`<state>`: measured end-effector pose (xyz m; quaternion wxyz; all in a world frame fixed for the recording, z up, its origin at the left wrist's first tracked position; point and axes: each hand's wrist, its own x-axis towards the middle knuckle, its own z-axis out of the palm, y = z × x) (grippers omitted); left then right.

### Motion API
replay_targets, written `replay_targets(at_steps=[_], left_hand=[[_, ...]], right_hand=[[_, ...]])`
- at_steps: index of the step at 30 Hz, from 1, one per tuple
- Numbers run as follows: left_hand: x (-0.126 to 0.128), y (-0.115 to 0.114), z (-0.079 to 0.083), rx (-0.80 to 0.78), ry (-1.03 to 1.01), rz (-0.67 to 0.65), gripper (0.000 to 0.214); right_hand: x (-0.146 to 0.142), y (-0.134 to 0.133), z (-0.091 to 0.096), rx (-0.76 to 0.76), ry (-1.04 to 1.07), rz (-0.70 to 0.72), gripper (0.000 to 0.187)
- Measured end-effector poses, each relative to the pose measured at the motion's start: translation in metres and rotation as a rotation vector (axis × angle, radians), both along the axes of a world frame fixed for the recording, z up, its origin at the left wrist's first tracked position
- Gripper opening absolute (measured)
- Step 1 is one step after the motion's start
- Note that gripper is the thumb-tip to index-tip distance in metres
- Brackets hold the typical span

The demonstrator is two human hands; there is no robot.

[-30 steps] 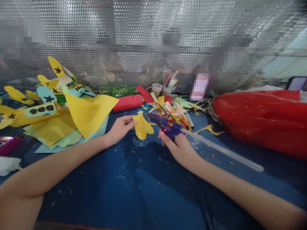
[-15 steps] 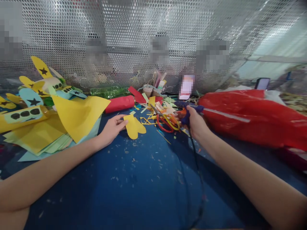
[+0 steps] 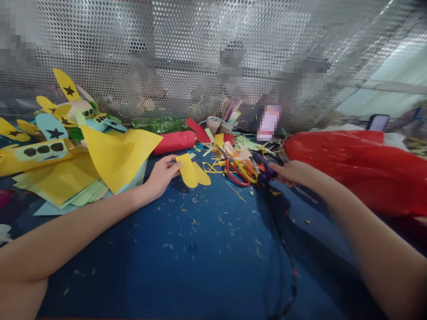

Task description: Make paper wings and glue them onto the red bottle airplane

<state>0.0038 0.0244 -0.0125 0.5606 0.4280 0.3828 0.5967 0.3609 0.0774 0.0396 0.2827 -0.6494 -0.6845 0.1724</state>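
My left hand (image 3: 162,174) pinches the left edge of a yellow paper cut-out (image 3: 192,171) that lies on the blue table top (image 3: 200,249). My right hand (image 3: 292,172) is smeared by motion and reaches left, with its fingertips at a dark purple glue gun (image 3: 264,170). The gun rests among the scraps beside red-and-yellow-handled scissors (image 3: 238,171). Its black cord (image 3: 283,231) trails down the table towards me. The blur hides whether the fingers still grip the gun.
Yellow and green paper sheets (image 3: 110,155) and paper planes with black stars (image 3: 50,129) lie at the left. Also here are a red roll (image 3: 175,141), a big red plastic bag (image 3: 360,166) at the right, and a perforated metal screen (image 3: 213,58) with people behind it.
My right hand carried the glue gun away from the yellow cut-out to the right, then lowered it onto the table by the scissors. My left hand stayed on the cut-out.
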Motion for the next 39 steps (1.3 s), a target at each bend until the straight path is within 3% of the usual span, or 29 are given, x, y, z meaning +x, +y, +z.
replay_targets(at_steps=[1,3,6,8,12,22,25,27,30,34,39], left_hand=[[0.0,0.0,0.0,-0.001,0.001,-0.001,0.019],[0.001,0.0,0.0,-0.004,0.006,0.001,0.02],[0.001,-0.001,0.001,-0.015,0.016,-0.011,0.02],[0.001,-0.001,0.002,-0.02,0.019,-0.021,0.019],[0.0,-0.002,0.002,-0.015,0.041,-0.044,0.019],[0.002,-0.004,0.005,-0.02,0.122,-0.077,0.02],[0.002,-0.005,0.007,-0.022,0.112,-0.097,0.021],[0.003,-0.006,0.007,-0.019,0.114,-0.124,0.024],[0.003,-0.007,0.008,-0.002,0.139,-0.155,0.028],[0.003,-0.009,0.01,0.037,0.164,-0.18,0.031],[0.003,-0.008,0.008,0.066,0.191,-0.219,0.032]], right_hand=[[-0.008,-0.003,0.005,-0.091,-0.186,-0.052,0.05],[-0.032,-0.009,0.012,-0.037,-0.333,-0.021,0.043],[-0.078,-0.015,0.01,0.083,-0.261,0.217,0.012],[-0.104,-0.014,0.003,0.102,-0.306,0.371,0.01],[-0.132,-0.007,-0.004,0.065,-0.445,0.398,0.01],[-0.134,0.0,-0.007,0.022,-0.532,0.329,0.013],[-0.131,-0.002,0.002,0.117,-0.454,0.277,0.015],[-0.13,-0.006,0.01,0.278,-0.333,0.286,0.017],[-0.135,-0.015,0.015,0.554,-0.21,0.438,0.016],[-0.149,-0.028,0.004,0.738,-0.288,0.723,0.021],[-0.156,-0.036,-0.006,0.817,-0.38,0.763,0.025]])
